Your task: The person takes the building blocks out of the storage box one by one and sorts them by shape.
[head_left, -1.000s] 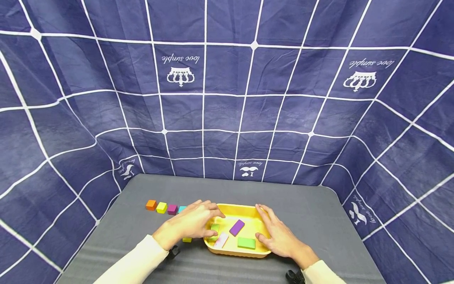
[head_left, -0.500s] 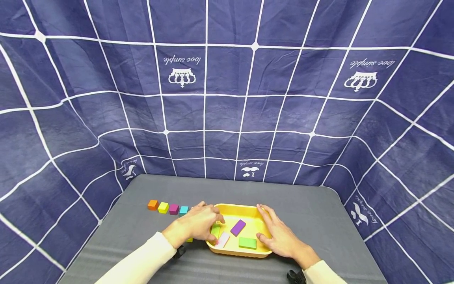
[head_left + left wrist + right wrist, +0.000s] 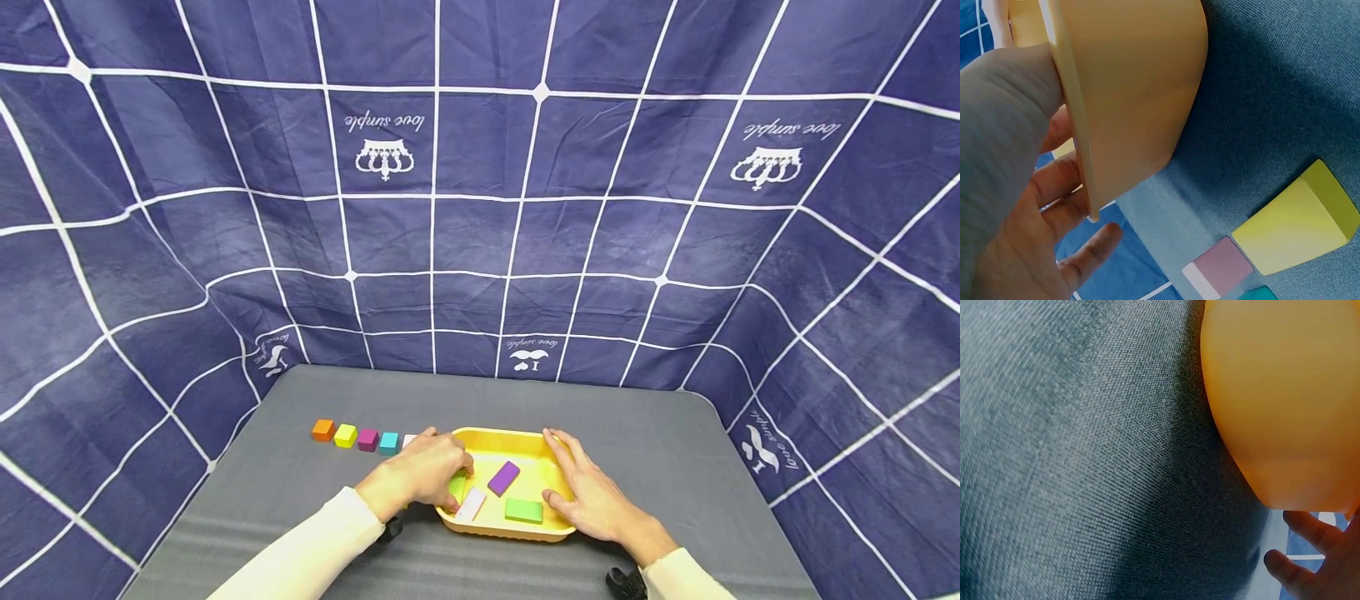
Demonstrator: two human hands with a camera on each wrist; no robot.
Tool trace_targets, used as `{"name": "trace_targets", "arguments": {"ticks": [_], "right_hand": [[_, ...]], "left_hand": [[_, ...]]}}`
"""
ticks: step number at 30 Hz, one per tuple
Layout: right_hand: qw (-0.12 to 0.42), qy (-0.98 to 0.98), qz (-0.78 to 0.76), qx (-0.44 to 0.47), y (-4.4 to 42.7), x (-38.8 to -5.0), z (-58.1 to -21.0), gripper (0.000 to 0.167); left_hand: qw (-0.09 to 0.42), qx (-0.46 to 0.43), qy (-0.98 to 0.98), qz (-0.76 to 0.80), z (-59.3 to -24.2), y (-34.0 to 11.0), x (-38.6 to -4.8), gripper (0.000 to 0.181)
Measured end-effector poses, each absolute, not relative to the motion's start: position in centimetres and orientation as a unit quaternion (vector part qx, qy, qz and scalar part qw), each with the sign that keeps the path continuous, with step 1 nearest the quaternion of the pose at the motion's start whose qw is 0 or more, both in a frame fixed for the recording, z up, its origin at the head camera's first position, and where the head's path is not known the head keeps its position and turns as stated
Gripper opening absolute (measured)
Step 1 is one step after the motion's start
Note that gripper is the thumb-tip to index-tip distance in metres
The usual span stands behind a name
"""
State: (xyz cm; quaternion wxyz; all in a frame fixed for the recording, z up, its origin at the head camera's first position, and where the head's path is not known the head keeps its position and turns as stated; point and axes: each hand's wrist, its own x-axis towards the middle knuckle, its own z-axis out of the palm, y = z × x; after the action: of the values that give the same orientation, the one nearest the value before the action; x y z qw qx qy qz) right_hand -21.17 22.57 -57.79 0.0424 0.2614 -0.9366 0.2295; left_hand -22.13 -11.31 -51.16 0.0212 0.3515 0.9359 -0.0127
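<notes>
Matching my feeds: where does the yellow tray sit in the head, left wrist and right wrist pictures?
Head: yellow tray near bottom centre, between left hand and right hand.
Left wrist: yellow tray seen from outside, upper part, just left of centre.
Right wrist: yellow tray seen from outside, upper right.
Shared landmark: grey tabletop in all three.

The tray [image 3: 1285, 400] is standing beside the right hand [image 3: 1340, 565], with cloth [image 3: 1298, 547] showing behind its fingers and the desk [image 3: 1085, 444] spreading out nearby.
</notes>
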Motion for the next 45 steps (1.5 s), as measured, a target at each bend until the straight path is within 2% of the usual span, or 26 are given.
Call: {"name": "trace_targets", "arguments": {"ticks": [12, 33, 40, 45], "right_hand": [[0.041, -0.937, 0.228, 0.262, 22.4, -21.0, -57.7, 0.097], [0.035, -0.936, 0.235, 0.258, 22.6, -21.1, -58.0, 0.096], [0.047, -0.934, 0.235, 0.264, 22.5, -21.0, -57.9, 0.095], [0.051, -0.935, 0.233, 0.263, 22.5, -21.0, -57.8, 0.095]], "left_hand": [[0.029, 0.343, 0.939, 0.0, -51.3, -11.2, -22.1, 0.045], [-0.038, 0.377, 0.922, 0.079, -50.8, -12.5, -21.8, 0.046], [-0.045, 0.366, 0.924, 0.105, -50.7, -13.1, -21.4, 0.046], [-0.067, 0.375, 0.917, 0.117, -50.5, -13.4, -21.4, 0.046]]}}
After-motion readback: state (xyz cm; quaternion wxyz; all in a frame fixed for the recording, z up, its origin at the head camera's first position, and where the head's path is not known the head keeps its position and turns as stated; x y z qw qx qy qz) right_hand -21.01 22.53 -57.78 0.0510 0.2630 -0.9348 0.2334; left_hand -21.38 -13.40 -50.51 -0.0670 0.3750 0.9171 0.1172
